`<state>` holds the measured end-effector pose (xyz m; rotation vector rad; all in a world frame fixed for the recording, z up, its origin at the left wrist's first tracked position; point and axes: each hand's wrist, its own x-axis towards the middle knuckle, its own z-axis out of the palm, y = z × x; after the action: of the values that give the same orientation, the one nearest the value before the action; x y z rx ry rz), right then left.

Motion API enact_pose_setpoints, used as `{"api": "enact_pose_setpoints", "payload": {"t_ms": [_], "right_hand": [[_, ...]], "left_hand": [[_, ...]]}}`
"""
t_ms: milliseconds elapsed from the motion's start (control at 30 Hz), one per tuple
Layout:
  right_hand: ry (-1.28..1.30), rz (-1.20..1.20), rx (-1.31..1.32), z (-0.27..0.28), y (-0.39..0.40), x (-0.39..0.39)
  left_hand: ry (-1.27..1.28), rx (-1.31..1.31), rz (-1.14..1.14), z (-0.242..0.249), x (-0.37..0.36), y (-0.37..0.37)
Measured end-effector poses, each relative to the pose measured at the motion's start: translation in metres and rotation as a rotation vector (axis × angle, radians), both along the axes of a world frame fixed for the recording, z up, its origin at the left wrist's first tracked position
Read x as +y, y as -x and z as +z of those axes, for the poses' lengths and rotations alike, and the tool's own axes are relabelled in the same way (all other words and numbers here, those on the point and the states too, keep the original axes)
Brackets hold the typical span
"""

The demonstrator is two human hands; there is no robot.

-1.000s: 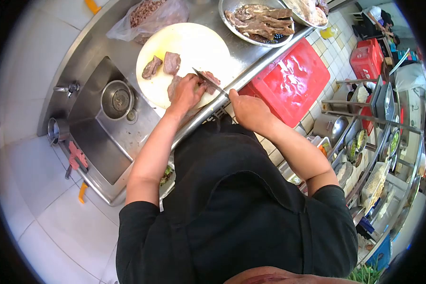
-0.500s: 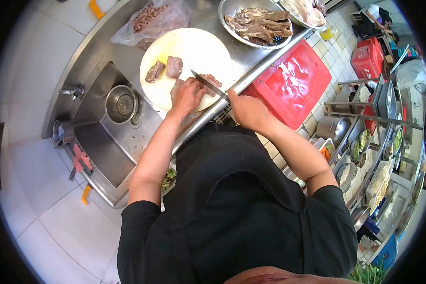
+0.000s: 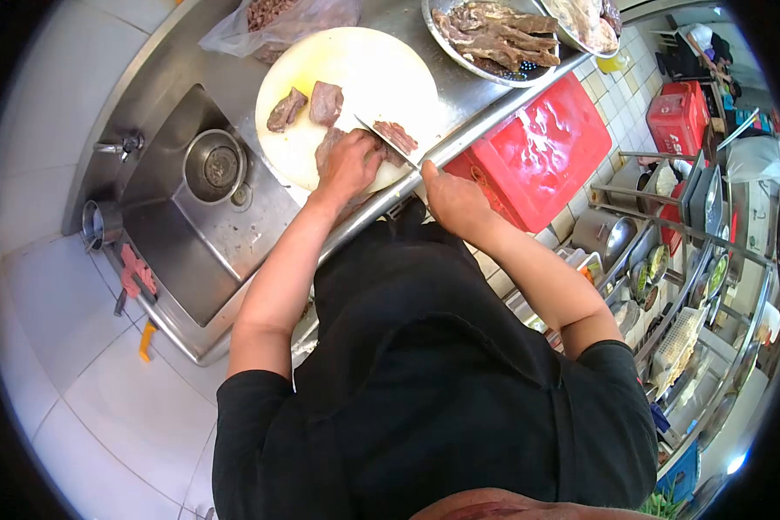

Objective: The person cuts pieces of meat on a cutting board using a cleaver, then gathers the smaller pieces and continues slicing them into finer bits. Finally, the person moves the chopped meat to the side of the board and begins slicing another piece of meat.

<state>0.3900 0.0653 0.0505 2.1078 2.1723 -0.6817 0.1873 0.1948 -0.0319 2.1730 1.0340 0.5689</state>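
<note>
On the round white cutting board (image 3: 381, 61) my left hand (image 3: 351, 165) presses down on a piece of meat (image 3: 328, 146), its fingers curled close to the blade. My right hand (image 3: 452, 199) grips the handle of a knife (image 3: 388, 142), whose blade lies across the board beside my left fingertips. Beyond the blade sits a small pile of cut meat (image 3: 396, 136). Two dark chunks of meat, a squarish one (image 3: 326, 103) and a rounder one (image 3: 287, 110), rest farther up the board.
A plastic bag of chopped meat (image 3: 273, 22) lies behind the board. To the right stands a metal bowl of long meat strips (image 3: 498, 39). A sink (image 3: 169, 234) with a metal pot (image 3: 214, 166) is at left. Below the counter edge is a red tub (image 3: 537, 156).
The whole view has shifted slightly, with the board appearing higher. The knife blade has turned a little, and the cut meat beyond it shows more clearly. Both hands keep their hold.
</note>
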Motion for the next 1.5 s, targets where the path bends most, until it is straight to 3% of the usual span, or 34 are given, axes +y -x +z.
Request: {"api": "enact_pose_setpoints", "payload": {"t_ms": [367,533,667,733,833,967,1033,1067,1167,1200,1267,1400,1467,1500], "right_hand": [[0.035,-0.028,0.047,0.049,-0.004,-0.011],[0.106,-0.038,0.048,0.064,-0.001,-0.015],[0.163,-0.027,0.037,0.052,0.002,-0.008],[0.014,-0.045,0.050,0.018,0.004,-0.012],[0.019,-0.046,0.016,-0.003,0.009,-0.007],[0.027,-0.048,0.051,0.011,0.000,0.010],[-0.078,-0.089,0.116,0.019,0.000,-0.001],[-0.102,-0.116,0.187,0.016,-0.004,-0.008],[-0.082,-0.123,0.207,0.030,-0.006,-0.026],[-0.084,-0.122,0.208,0.036,-0.005,-0.033],[-0.008,-0.075,0.190,0.044,-0.004,-0.042],[0.042,-0.123,0.128,0.021,-0.013,-0.044],[-0.050,-0.114,0.133,0.012,-0.018,-0.037],[-0.052,-0.113,0.133,0.013,-0.017,-0.033]], "left_hand": [[0.041,0.031,0.030,0.000,-0.004,0.002],[-0.055,-0.021,0.023,-0.011,-0.004,0.003],[-0.033,-0.023,0.042,-0.011,-0.003,0.001],[-0.029,-0.064,0.013,-0.012,-0.003,0.001],[-0.054,-0.090,0.022,-0.005,-0.006,0.001],[0.018,-0.018,0.032,0.005,-0.003,0.004],[-0.126,-0.101,0.211,0.015,-0.006,0.016],[-0.011,0.001,0.291,0.020,-0.002,0.026],[-0.017,0.424,0.314,0.038,0.004,0.047],[-0.019,0.425,0.316,0.039,0.006,0.050],[0.121,0.408,0.254,0.043,0.012,0.052],[0.068,0.273,0.078,0.027,0.021,0.056],[0.061,0.193,-0.249,0.013,0.029,0.056],[0.060,0.193,-0.248,0.013,0.024,0.055]]}}
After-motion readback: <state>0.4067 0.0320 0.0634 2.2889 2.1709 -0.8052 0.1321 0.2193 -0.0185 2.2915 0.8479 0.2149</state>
